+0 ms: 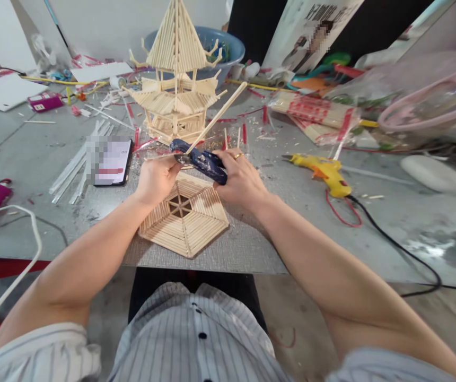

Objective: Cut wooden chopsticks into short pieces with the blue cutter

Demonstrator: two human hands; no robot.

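My right hand (240,178) is closed around a dark blue hand cutter (208,163), worn and spotted with pale residue. Its jaws point left, toward my left hand (157,179), whose fingers are pinched at the lower end of a thin wooden stick (222,112). From the jaws the stick slants up and to the right; it may be more than one stick side by side. Below both hands lies a hexagonal stick panel (188,239) with a spoked opening in its middle. Behind them stands a tiered pagoda model (176,58) made of similar sticks.
A yellow glue gun (323,172) with a black cord lies at right, near a white computer mouse (435,173). On the left are a phone (113,164) and clear glue sticks (79,162). Bagged sticks (315,114) and a blue basin (231,50) sit farther back.
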